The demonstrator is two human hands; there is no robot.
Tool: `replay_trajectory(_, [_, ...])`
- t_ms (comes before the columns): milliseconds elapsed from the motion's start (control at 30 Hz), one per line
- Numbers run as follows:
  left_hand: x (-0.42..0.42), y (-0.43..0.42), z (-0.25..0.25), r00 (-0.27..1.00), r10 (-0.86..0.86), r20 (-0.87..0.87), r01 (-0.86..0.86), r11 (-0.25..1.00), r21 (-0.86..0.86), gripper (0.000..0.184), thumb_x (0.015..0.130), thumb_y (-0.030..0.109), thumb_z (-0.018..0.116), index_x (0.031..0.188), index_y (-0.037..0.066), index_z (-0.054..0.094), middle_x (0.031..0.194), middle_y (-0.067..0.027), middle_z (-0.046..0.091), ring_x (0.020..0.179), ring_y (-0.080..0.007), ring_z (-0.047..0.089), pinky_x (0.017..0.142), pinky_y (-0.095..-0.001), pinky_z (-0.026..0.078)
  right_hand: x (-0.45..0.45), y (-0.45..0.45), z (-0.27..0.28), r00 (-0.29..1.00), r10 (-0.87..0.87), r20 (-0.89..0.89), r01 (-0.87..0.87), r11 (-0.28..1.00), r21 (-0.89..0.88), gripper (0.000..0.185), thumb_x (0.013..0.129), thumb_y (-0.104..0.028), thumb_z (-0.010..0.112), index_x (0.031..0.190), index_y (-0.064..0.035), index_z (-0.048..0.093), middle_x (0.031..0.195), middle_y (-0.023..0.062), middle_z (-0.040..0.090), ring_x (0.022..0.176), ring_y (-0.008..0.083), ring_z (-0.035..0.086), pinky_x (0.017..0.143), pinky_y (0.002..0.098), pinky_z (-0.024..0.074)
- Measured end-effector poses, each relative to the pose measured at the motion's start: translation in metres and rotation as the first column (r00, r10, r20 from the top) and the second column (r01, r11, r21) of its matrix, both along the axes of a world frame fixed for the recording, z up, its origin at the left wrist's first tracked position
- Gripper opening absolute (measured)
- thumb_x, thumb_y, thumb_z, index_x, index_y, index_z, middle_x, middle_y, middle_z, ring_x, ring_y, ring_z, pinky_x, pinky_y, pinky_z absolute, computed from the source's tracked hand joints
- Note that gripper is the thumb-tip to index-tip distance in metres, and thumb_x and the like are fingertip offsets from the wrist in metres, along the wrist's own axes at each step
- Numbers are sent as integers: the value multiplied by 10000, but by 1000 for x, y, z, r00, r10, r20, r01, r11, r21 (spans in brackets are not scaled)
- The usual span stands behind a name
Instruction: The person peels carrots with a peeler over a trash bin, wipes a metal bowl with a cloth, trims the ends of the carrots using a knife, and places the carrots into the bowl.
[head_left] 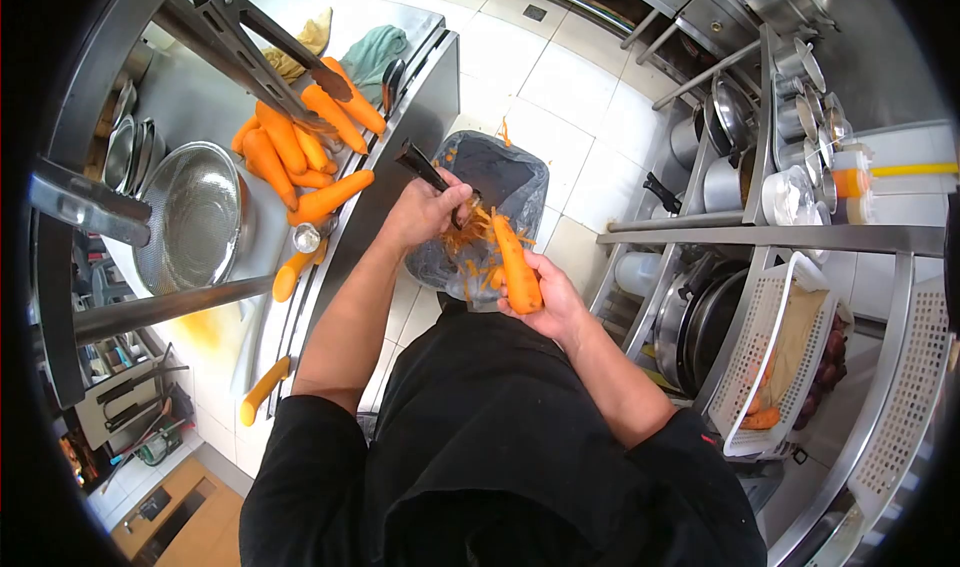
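My left hand [430,210] is closed around a black-handled peeler [422,165], whose blade is mostly hidden by fingers and peelings. In my right hand [560,302] lies a large orange carrot [517,267], its thick end toward my palm and its tip pointing away from me. Both hands are over a bin [520,172] lined with a dark plastic bag. Thin carrot peelings [465,237] hang by the peeler and lie against the bag. Several bright carrots [285,142] are piled on the steel counter to the left, beyond my left forearm.
A mesh strainer [195,217] stands on the left counter beside the carrots. Tongs [265,52] hang above them, and a green cloth [375,57] lies at the counter's far end. On the right, shelves hold pots [722,182] and a white plastic basket [790,367].
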State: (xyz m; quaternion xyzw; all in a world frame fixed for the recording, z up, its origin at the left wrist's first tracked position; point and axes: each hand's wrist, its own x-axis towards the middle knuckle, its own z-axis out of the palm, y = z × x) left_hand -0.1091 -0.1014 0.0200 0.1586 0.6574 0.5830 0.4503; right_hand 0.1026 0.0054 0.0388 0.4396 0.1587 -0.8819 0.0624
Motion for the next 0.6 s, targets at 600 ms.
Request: replay_trajectory(600, [35,8,48,959,-285,-2,285,959,-2,210,906,243,654,875,43,598,709,-31,637,521,-90,521,486,-243,422,2,5,-10,978,171,-121,-152,977,151,407,992,-312,352,1244,-68,558,982,94,644,785,204,611,676,348,512])
